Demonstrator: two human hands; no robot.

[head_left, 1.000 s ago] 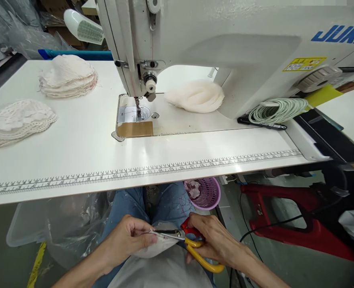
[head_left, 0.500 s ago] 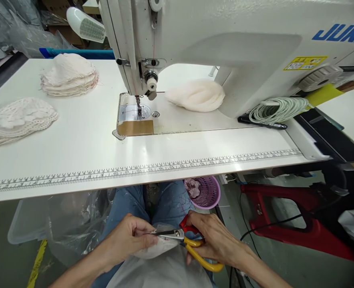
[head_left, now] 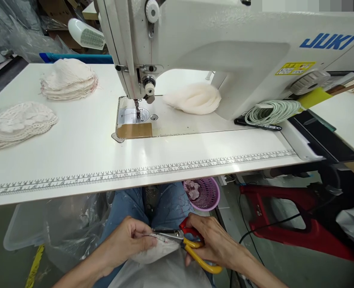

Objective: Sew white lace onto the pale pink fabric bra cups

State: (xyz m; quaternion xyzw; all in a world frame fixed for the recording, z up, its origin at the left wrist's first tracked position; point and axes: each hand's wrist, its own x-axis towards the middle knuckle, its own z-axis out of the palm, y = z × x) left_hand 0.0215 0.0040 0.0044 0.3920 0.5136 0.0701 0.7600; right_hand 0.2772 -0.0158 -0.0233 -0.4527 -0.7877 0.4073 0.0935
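Note:
Over the lap, my left hand (head_left: 135, 241) pinches the edge of a small white fabric piece (head_left: 156, 251), with thumb and fingers pressed together. My right hand (head_left: 210, 239) grips scissors (head_left: 199, 260) by their handles, one red and one yellow. The scissor blades point left and lie along the fabric's upper edge, close to my left fingertips. A reddish thread line shows near that edge. Whether the blades are fully together I cannot tell. White cloth (head_left: 161, 276) covers the lap beneath both hands.
Above my hands stands a sewing machine (head_left: 137, 116) on a white table (head_left: 83, 152) with a printed ruler edge. Stacked white pieces (head_left: 69, 82) and lace-edged pieces (head_left: 17, 124) lie left, cream pieces (head_left: 195, 99) under the arm. A purple basket (head_left: 208, 196) holds scraps below.
The scissor blades have shifted slightly upward against the fabric edge, and more of the edge with its thread line shows. Both hands keep their grip. The camera view has moved slightly.

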